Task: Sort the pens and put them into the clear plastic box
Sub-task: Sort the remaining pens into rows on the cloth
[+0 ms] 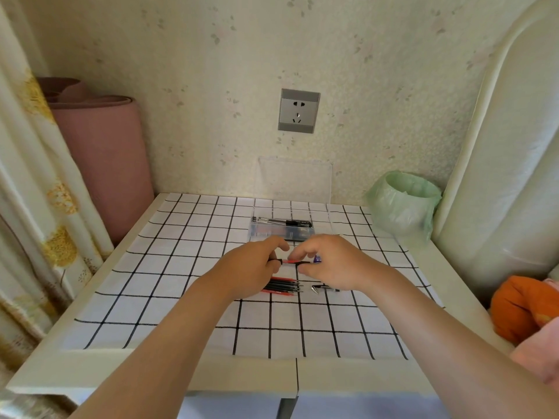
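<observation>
- Flowered curtain (36, 176) hung along the left side of the room, past the table's left edge.
- A rolled pink mat (102, 164) stood upright in the corner between curtain and wall, just beyond the table's far-left corner.
- The white table (90, 370) was covered by a white cloth with a black grid (181, 237); a bare strip was left along the near and left edges.
- Left hand (254, 264) was near the table's middle, fingers curled, pinching the left end of a red pen (292, 261).
- Below the hands a small bundle of loose red and black pens (282, 287) lay side by side on the cloth.
- Clear plastic box (282, 229) sat toward the far edge, about centre, with black pens (282, 222) lying inside. Its clear lid (295, 179) stood raised against the wall.
- A grey wall socket (299, 111) was set in the speckled wallpaper above the box.
- Right hand (329, 261) pinched the pen's right end between thumb and fingers; the pen was held level just above the cloth.
- A small blue item (317, 259) showed beside the right hand; what it was could not be told.
- A dark pointed pen part (325, 288) lay right of the bundle.
- A bin lined with a green bag (403, 204) stood at the far-right corner.
- A white padded panel (499, 176) and an orange cloth (517, 306) lay off the right edge.
</observation>
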A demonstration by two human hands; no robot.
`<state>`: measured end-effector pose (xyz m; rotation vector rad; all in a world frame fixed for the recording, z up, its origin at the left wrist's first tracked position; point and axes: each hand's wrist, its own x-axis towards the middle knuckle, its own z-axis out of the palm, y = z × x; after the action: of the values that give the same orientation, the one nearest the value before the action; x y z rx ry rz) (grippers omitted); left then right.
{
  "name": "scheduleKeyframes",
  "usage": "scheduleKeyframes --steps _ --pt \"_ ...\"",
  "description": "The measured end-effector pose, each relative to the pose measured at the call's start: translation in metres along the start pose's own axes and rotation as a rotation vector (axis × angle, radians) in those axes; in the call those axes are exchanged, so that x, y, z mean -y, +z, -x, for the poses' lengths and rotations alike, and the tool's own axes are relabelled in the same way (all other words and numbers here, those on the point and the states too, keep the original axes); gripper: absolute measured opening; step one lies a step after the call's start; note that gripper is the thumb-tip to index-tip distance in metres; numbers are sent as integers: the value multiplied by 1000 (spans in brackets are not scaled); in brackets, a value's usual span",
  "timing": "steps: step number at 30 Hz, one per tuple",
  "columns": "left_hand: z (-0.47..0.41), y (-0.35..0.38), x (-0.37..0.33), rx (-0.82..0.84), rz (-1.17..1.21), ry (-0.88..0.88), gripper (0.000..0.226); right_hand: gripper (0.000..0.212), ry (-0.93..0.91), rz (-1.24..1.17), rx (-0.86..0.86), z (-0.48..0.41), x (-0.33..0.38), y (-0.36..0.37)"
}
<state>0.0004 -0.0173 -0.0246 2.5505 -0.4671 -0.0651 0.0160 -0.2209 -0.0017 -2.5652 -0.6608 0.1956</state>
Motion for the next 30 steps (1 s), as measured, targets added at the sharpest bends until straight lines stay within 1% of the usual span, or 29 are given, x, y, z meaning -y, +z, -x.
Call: scheduleKeyframes --steps 3,4,6,8,10,13,18,22,25,30 --pt "1 1 1 -7 -17 -13 32 35 25 45 15 -1 -3 -2" --pt "1 1 1 -8 -23 -16 32 34 46 94 18 -2 -6 -3" --pt "1 0 2 3 -29 -19 32 21 107 181 46 -2 -12 -6" --pt "1 0 3 21 -27 -24 33 12 158 200 102 0 -15 -8" --pt "1 0 2 32 -39 -31 33 13 184 191 146 2 -15 -7" --pt "1 0 1 31 -55 -36 29 20 203 210 167 2 -15 -3" --pt "2 0 0 28 -47 -35 25 26 204 256 168 1 -17 1" --pt "1 2 1 39 -41 -33 24 15 172 224 192 1 -16 3" --pt "1 1 2 38 -39 -35 24 5 159 181 173 2 -14 1" --pt "1 2 1 43 -45 -29 24 13 136 224 174 1 -11 6"
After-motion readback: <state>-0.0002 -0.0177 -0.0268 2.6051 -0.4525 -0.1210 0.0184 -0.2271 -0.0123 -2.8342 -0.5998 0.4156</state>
